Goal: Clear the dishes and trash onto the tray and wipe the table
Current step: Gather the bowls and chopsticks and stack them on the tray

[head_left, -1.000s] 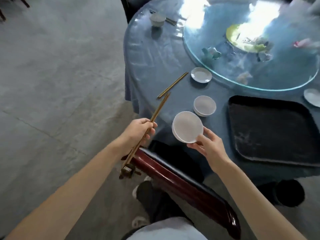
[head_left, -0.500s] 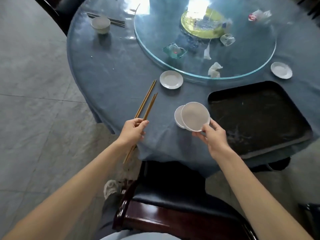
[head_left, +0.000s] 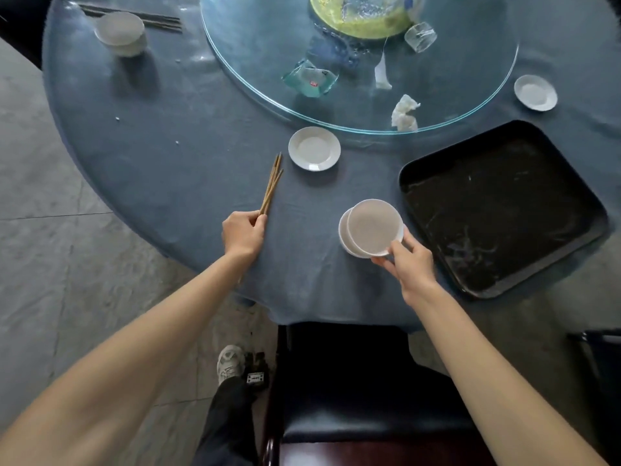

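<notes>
Your left hand (head_left: pixel 242 233) is closed around the near ends of a pair of thin brown wooden chopsticks (head_left: pixel 271 187), whose tips point away from you across the round table covered in a dark blue cloth (head_left: pixel 161 136). The tips end just beside a small white round saucer (head_left: pixel 314 148) that sits near the edge of the large round glass turntable (head_left: pixel 356 58).

Your right hand (head_left: pixel 408 262) pinches the near rim of a shallow white round dish (head_left: pixel 373 227), thumb on top and fingers underneath, holding it tilted over a second white dish (head_left: pixel 345 235) that shows only as a crescent at its left side. Whether the two dishes touch, you cannot tell. Both are just left of the black rectangular plastic tray (head_left: pixel 504 210), which lies on the cloth at your right with nothing on it but pale smears.

On the turntable lie a crumpled white paper napkin (head_left: pixel 405 113), a torn clear green plastic wrapper (head_left: pixel 311 80), a clear plastic cup on its side (head_left: pixel 420 37) and a yellow-green round plate (head_left: pixel 363 18). Another small white saucer (head_left: pixel 535 92) rests on the cloth beyond the tray. At the far left a white bowl (head_left: pixel 120 32) stands beside dark chopsticks (head_left: pixel 148 20).
</notes>
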A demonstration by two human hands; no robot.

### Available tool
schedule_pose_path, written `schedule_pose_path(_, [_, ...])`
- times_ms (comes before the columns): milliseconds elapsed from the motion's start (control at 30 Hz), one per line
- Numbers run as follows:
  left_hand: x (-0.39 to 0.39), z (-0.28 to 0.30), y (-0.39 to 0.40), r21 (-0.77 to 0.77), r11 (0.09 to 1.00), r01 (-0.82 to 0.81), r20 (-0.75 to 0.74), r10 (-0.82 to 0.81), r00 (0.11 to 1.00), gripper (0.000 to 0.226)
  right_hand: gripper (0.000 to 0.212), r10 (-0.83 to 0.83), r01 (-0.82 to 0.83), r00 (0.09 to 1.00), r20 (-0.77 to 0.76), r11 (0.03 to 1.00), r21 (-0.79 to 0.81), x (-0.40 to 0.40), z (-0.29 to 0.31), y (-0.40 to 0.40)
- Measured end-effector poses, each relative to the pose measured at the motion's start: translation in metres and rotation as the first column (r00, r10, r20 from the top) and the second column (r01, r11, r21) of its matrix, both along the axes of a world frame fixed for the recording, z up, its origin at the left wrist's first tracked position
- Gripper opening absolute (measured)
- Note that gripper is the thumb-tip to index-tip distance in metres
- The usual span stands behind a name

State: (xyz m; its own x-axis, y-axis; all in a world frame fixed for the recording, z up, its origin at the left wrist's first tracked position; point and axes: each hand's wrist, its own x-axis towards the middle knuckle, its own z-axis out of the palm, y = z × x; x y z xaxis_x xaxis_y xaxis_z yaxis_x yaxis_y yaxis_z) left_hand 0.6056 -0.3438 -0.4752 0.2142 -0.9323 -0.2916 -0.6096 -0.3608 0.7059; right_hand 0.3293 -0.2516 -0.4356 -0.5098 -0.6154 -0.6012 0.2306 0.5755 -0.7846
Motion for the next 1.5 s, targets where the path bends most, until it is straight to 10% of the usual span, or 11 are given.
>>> schedule_pose_path(1133, [-0.03, -0.017, -0.05, 0.292, 0.954, 0.072, 0.418, -0.195, 0.887, 0.02, 0.043, 0.002, -0.025, 0.978, 0.208, 0.994, 0.108, -0.002, -0.036, -0.01])
schedule_pose_path(1333, [-0.011, -0.013, -0.049, 0.344, 0.916, 0.207, 0.335, -0.325, 0.884, 0.025, 0.048, -0.068, 0.058, 0.948, 0.312, 0.998, 0.04, 0.001, -0.035, -0.009])
schedule_pose_path(1500, [0.024, -0.013, -0.041, 0.402, 0.878, 0.262, -0.019, -0.278, 0.96, 0.019, 0.047, -0.028, 0.028, 0.951, 0.309, 1.0, 0.005, 0.018, -0.026, -0.006])
